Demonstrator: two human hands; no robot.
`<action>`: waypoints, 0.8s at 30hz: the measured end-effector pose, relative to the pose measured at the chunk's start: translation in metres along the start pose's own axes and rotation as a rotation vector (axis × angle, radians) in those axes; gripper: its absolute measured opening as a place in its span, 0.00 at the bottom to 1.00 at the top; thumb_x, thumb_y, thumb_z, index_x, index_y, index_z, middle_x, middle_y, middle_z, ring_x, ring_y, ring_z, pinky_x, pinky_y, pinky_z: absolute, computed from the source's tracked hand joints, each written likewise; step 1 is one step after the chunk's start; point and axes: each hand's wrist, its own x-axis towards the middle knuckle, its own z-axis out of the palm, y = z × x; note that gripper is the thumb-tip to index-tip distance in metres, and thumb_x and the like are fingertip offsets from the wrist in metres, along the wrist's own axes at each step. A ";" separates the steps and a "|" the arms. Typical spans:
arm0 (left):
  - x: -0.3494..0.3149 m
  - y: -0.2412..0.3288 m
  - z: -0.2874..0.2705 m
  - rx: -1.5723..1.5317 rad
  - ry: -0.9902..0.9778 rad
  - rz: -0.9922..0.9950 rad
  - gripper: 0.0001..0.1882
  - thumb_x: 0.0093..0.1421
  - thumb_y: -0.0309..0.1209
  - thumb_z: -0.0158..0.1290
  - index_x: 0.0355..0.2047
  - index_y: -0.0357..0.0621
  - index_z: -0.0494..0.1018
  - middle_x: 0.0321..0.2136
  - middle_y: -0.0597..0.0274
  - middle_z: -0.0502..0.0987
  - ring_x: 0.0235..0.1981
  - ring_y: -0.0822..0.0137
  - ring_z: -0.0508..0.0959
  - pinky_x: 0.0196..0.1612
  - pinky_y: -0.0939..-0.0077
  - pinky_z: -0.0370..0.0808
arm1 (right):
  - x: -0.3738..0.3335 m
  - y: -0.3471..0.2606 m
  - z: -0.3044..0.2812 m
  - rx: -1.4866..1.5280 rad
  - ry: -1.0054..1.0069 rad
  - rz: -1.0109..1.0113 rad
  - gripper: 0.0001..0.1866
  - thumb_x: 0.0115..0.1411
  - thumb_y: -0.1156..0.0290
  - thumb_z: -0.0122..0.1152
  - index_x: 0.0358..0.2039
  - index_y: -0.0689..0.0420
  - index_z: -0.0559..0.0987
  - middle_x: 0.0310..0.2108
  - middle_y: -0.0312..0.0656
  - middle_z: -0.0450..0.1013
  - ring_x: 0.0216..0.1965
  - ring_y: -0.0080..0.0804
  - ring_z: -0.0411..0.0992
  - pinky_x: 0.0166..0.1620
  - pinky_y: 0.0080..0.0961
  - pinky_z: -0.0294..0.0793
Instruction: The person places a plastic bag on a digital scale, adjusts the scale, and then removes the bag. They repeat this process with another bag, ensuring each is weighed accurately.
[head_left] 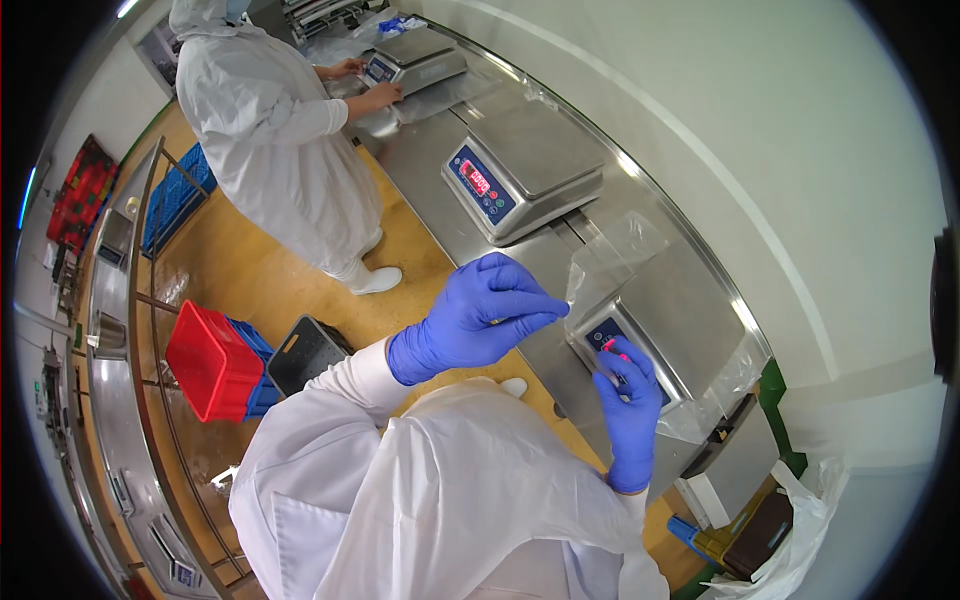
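My left hand (pixel 485 315), in a blue glove, is raised beside the near scale (pixel 680 320) with thumb and fingertips pinched together. A tiny pale bit shows at those tips; what it is I cannot make out. Over the front panel of that scale hovers my right hand (pixel 628 405), also gloved in blue, its fingers curved and the thumb apart from them. Nothing shows between them. Clear plastic film (pixel 620 250) spreads around the scale and passes close behind my left fingertips; whether they touch it I cannot tell.
Another scale (pixel 535 160) with a lit red display stands farther along the steel table (pixel 415 190). Beyond, a person in white (pixel 270 130) has both hands at a third scale (pixel 415 60). Red (pixel 215 360) and black crates (pixel 310 355) sit on the floor at left.
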 end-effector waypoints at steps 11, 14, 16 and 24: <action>0.019 -0.010 -0.019 0.068 0.176 -0.121 0.10 0.48 0.22 0.59 0.32 0.47 0.81 0.24 0.67 0.78 0.26 0.71 0.72 0.35 0.78 0.69 | -0.007 0.004 -0.014 0.154 0.063 0.282 0.11 0.53 0.81 0.61 0.38 0.63 0.78 0.35 0.37 0.76 0.35 0.20 0.72 0.40 0.19 0.71; 0.019 -0.017 -0.011 0.029 0.181 -0.155 0.10 0.50 0.20 0.56 0.33 0.44 0.80 0.25 0.65 0.79 0.27 0.72 0.71 0.34 0.78 0.68 | -0.005 0.001 -0.024 0.138 0.191 0.296 0.09 0.51 0.79 0.63 0.35 0.57 0.80 0.31 0.40 0.77 0.31 0.26 0.73 0.37 0.18 0.70; 0.018 -0.022 -0.003 -0.020 0.203 -0.168 0.10 0.51 0.18 0.54 0.33 0.40 0.80 0.27 0.63 0.79 0.27 0.72 0.72 0.34 0.79 0.68 | -0.003 0.000 -0.031 -0.088 0.267 0.007 0.09 0.52 0.79 0.61 0.36 0.55 0.80 0.32 0.41 0.77 0.36 0.29 0.74 0.41 0.21 0.71; 0.025 -0.030 0.024 -0.200 0.228 -0.140 0.07 0.56 0.17 0.51 0.35 0.33 0.77 0.31 0.55 0.78 0.33 0.68 0.76 0.39 0.77 0.72 | -0.017 -0.005 -0.038 0.091 0.435 0.151 0.12 0.57 0.80 0.56 0.41 0.52 0.79 0.45 0.45 0.73 0.47 0.32 0.70 0.46 0.23 0.70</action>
